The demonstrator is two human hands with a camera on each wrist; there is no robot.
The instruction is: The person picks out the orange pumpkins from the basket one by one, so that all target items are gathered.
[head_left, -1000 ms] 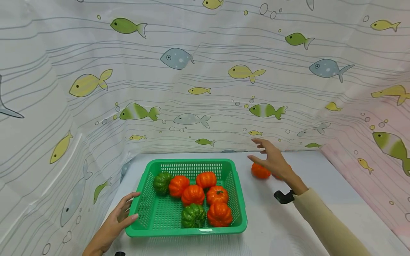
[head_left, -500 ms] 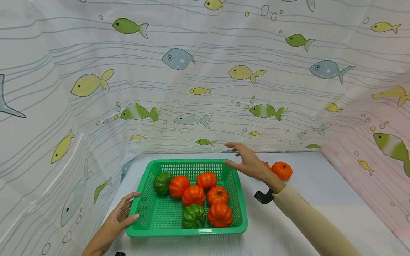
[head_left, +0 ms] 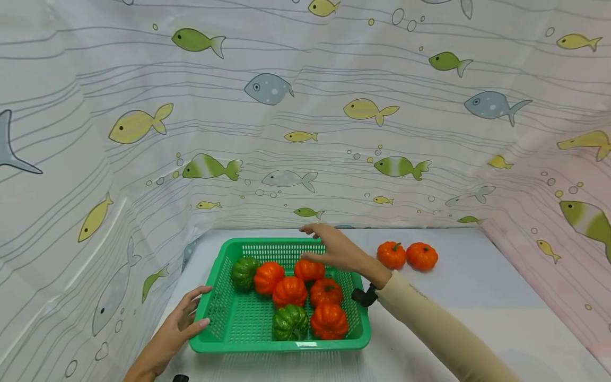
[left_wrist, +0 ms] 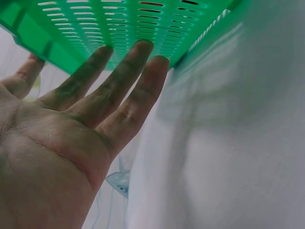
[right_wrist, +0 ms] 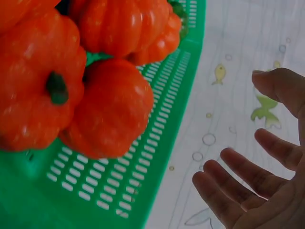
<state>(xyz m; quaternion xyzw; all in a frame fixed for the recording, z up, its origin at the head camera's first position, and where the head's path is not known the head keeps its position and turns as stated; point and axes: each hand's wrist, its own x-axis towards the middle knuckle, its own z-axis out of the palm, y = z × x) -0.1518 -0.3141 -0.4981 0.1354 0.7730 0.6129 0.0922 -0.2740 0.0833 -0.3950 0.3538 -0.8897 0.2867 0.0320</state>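
Note:
A green plastic basket (head_left: pixel 281 346) holds several small orange pumpkins (head_left: pixel 289 292) and two green pumpkins (head_left: pixel 290 322). My left hand (head_left: pixel 169 331) rests against the basket's left side, thumb and fingertips touching near the rim. In the left wrist view its nearly straight fingers (left_wrist: pixel 128 102) touch the slotted wall from outside. Above the basket's back right part hovers my right hand (head_left: pixel 336 249), thumb and fingers apart, with nothing between them. It partly covers the rearmost orange pumpkin (head_left: pixel 309 271). The right wrist view shows that hand (right_wrist: pixel 267 186) apart from the pumpkins.
Two more orange pumpkins, one (head_left: pixel 392 255) beside another (head_left: pixel 422 257), sit on the white table (head_left: pixel 458 286) right of the basket. A fish-patterned curtain (head_left: pixel 305 116) encloses the back and sides of the table.
My right hand has moved left, from over the two pumpkins on the table to over the basket, with those two now uncovered. The left hand has stayed at the basket's side.

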